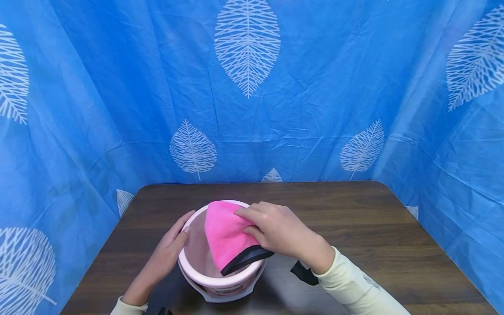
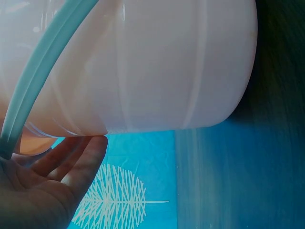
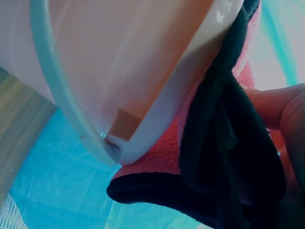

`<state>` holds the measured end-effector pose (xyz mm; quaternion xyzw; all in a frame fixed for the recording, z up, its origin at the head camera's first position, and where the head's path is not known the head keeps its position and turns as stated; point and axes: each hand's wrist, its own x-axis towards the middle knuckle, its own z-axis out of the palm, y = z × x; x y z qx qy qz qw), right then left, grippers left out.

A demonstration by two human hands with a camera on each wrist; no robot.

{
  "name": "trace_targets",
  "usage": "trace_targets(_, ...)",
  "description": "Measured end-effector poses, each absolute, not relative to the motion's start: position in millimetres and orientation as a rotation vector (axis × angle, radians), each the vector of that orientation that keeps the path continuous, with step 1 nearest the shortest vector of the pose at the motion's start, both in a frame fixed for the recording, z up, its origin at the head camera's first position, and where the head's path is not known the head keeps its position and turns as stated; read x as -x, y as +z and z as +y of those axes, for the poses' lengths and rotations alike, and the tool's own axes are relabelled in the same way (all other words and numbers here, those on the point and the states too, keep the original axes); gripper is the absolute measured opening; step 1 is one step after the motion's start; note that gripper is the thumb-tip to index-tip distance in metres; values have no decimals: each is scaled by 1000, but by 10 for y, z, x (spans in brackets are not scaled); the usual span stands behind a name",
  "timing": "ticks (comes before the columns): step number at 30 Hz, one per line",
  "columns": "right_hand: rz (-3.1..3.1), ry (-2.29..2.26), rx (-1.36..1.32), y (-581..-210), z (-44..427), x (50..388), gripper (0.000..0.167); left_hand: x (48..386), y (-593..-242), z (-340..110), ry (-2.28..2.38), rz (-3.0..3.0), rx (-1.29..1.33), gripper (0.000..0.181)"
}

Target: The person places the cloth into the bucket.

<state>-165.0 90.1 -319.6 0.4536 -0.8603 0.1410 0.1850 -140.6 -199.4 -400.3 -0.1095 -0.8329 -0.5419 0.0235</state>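
A pale pink bucket (image 1: 188, 266) with a light grey handle (image 1: 226, 299) stands upright near the table's front edge. My left hand (image 1: 167, 250) holds its left rim, thumb over the edge and fingers along the outside. In the left wrist view, the fingers (image 2: 88, 162) lie against the bucket wall. A fuzzy pink cloth (image 1: 226, 229) with black edging hangs over the bucket's mouth at the right. My right hand (image 1: 281, 229) pinches it between thumb and fingers. In the right wrist view, the cloth's black border (image 3: 214, 129) drapes outside the rim and covers part of the hand.
The dark wooden table (image 1: 334, 214) spreads behind and to the right of the bucket. A blue curtain (image 1: 315, 109) with white leaf prints encloses the back and both sides. A black strap (image 1: 304, 273) hangs by my right wrist.
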Motion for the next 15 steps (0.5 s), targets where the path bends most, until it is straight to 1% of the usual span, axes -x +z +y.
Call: trace_targets(15,-2498,346,-1292,-3170,804,1641,38,1400,-3995,-1987,-1682,-2582,335,51)
